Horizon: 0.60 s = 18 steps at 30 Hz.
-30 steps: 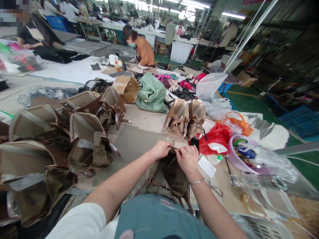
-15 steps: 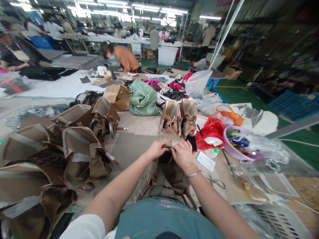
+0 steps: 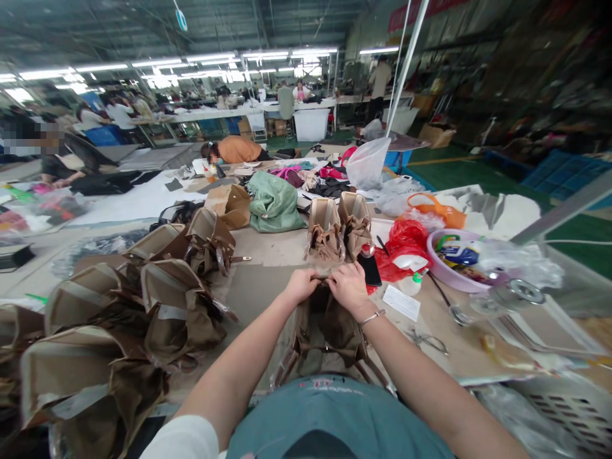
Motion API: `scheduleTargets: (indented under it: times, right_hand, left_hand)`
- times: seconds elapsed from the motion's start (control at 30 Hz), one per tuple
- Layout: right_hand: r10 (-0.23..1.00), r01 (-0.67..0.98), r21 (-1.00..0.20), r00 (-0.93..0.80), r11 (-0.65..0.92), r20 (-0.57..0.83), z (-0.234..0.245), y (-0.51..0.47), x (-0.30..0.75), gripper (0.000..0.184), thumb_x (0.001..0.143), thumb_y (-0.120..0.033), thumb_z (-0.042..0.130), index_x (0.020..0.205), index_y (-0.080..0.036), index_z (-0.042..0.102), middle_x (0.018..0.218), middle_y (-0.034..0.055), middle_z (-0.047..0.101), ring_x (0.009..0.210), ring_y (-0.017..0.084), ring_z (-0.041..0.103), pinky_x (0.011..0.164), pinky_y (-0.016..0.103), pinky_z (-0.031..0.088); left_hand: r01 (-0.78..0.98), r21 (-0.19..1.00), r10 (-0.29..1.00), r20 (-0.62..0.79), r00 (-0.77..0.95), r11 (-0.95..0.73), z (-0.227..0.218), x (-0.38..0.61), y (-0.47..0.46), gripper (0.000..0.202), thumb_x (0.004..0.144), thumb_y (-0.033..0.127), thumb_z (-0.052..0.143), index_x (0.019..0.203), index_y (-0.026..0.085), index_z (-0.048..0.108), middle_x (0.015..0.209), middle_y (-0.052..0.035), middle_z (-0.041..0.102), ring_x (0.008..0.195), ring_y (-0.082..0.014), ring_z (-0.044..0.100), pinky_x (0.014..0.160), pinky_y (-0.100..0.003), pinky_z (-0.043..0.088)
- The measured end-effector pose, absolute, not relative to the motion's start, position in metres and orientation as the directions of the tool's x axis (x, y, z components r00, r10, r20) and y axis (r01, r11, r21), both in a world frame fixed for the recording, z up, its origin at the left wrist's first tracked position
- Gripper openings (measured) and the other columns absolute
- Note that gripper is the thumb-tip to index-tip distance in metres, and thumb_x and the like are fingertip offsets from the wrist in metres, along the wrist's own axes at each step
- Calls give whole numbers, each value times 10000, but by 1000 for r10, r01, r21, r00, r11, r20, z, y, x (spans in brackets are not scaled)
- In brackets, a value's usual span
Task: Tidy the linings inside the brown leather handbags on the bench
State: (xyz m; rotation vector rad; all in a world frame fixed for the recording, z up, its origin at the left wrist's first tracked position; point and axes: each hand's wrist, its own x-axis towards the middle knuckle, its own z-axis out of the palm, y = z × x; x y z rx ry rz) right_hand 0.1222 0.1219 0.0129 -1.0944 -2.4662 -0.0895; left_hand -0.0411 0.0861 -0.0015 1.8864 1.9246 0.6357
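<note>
A brown leather bag (image 3: 329,328) stands upright on the table edge against my body. My left hand (image 3: 302,285) and my right hand (image 3: 350,287) are both closed in a pinch on the bag's top edge, fingertips almost touching. A thin bracelet sits on my right wrist. Just beyond my hands stand two finished tan bags (image 3: 338,228) side by side. A black phone (image 3: 370,270) lies right of my right hand.
Several brown bags (image 3: 157,290) are piled at my left. A green bag (image 3: 273,203), red plastic bag (image 3: 404,245), pink basin (image 3: 454,261), glue bottle (image 3: 411,283), white tag (image 3: 400,302) and scissors (image 3: 428,341) lie around. A person in orange (image 3: 236,150) bends over the table's far end.
The camera has tilted upward, so the hall ceiling shows now. My hands stay pinched on the bag's top edge with little movement. The person in orange has bent lower.
</note>
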Motion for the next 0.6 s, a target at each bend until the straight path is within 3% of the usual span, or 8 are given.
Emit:
scheduleTargets:
  times: [0.3, 0.6]
  right_hand:
    - [694, 722, -120, -584, 681, 421, 13, 121, 125, 188, 781, -350, 545, 697, -212, 642, 809, 60, 593, 887, 211, 443, 954, 411, 201]
    - [708, 737, -110, -581, 667, 400, 13, 122, 122, 186, 797, -320, 510, 746, -196, 639, 832, 82, 592, 918, 225, 431, 964, 423, 178]
  left_hand:
    - [810, 574, 991, 122, 59, -119, -4, -44, 82, 249, 817, 363, 496, 924, 229, 676, 917, 8, 690, 796, -128, 607, 765, -211, 432]
    - [858, 493, 988, 128, 92, -144, -3, -42, 87, 228, 832, 307, 484, 823, 203, 687, 792, -5, 688, 687, -118, 582, 660, -206, 418]
